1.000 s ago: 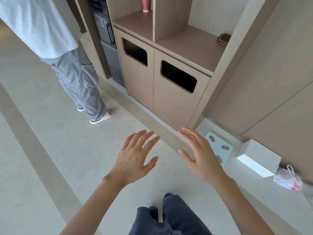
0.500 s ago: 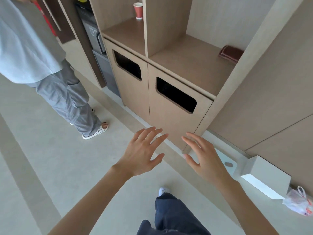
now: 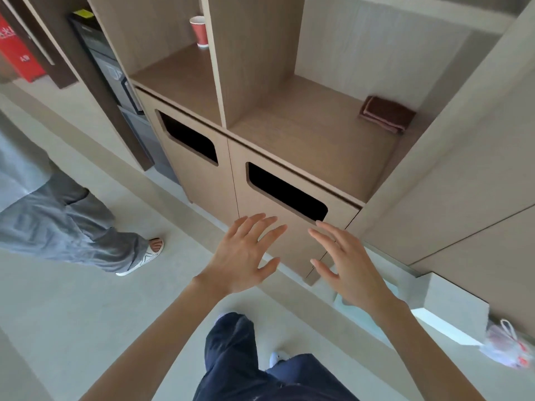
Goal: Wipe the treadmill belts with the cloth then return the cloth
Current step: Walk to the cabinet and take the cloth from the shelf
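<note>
A folded brown cloth (image 3: 386, 114) lies at the back right corner of the wooden counter (image 3: 312, 140), in the right niche. My left hand (image 3: 244, 254) and my right hand (image 3: 346, 260) are held out side by side in front of the cabinet, palms down, fingers spread, holding nothing. Both hands are well below and in front of the cloth. No treadmill is in view.
Two cabinet doors with dark slots (image 3: 285, 193) sit under the counter. A red paper cup (image 3: 199, 31) stands in the left niche. Another person in grey trousers (image 3: 58, 224) stands at the left. A white box (image 3: 454, 311) and a plastic bag (image 3: 509, 344) lie on the floor at right.
I have stepped closer to the cabinet; the counter and the brown cloth now show larger and nearer. Both hands stay spread and empty, raised slightly toward the cabinet doors.
</note>
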Demonstrator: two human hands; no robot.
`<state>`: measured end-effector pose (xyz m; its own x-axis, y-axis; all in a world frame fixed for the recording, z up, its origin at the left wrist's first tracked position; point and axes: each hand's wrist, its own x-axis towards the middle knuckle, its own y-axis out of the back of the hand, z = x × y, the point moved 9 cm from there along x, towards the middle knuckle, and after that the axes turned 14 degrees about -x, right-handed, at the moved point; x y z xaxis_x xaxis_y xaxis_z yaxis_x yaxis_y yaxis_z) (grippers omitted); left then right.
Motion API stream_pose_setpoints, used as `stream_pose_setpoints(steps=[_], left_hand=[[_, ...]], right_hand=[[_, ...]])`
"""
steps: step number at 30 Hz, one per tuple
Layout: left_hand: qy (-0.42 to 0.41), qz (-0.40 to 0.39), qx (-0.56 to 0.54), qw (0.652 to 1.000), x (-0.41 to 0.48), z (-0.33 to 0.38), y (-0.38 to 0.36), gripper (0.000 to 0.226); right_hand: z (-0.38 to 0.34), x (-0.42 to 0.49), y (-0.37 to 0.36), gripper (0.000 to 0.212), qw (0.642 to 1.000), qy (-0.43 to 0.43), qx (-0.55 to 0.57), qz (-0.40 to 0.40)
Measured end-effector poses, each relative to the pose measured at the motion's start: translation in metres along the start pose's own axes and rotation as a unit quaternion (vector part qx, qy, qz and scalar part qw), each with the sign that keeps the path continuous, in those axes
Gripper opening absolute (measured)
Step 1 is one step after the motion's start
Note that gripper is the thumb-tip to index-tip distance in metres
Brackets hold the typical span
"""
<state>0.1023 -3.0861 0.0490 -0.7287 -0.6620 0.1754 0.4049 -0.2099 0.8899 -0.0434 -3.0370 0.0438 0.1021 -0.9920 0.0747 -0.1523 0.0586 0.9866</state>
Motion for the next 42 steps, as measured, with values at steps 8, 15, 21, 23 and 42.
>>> stream_pose_setpoints(steps=[8, 15, 21, 23, 42], left_hand=[[-0.088, -0.041, -0.001, 0.995, 0.064, -0.070, 0.034, 0.056], [-0.169, -0.055, -0.008, 0.984, 0.116, -0.109, 0.046, 0.054], [-0.189, -0.064, -0.032, 0.979, 0.155, -0.121, 0.040, 0.051], [-0.189, -0.061, -0.032, 0.979, 0.169, -0.123, 0.033, 0.051], [-0.146, -0.110, 0.027, 0.983, 0.289, -0.154, -0.109, 0.055]], right_hand=[[-0.014, 0.087, 0.004, 0.051, 0.996, -0.076, -0.014, 0.040], [-0.004, 0.122, 0.011, 0.050, 0.985, -0.155, -0.034, 0.064], [0.019, 0.140, 0.011, 0.049, 0.978, -0.196, -0.039, 0.066], [0.034, 0.146, 0.005, 0.050, 0.975, -0.214, -0.032, 0.059], [0.188, 0.216, -0.037, 0.053, 0.959, -0.267, -0.056, 0.075]])
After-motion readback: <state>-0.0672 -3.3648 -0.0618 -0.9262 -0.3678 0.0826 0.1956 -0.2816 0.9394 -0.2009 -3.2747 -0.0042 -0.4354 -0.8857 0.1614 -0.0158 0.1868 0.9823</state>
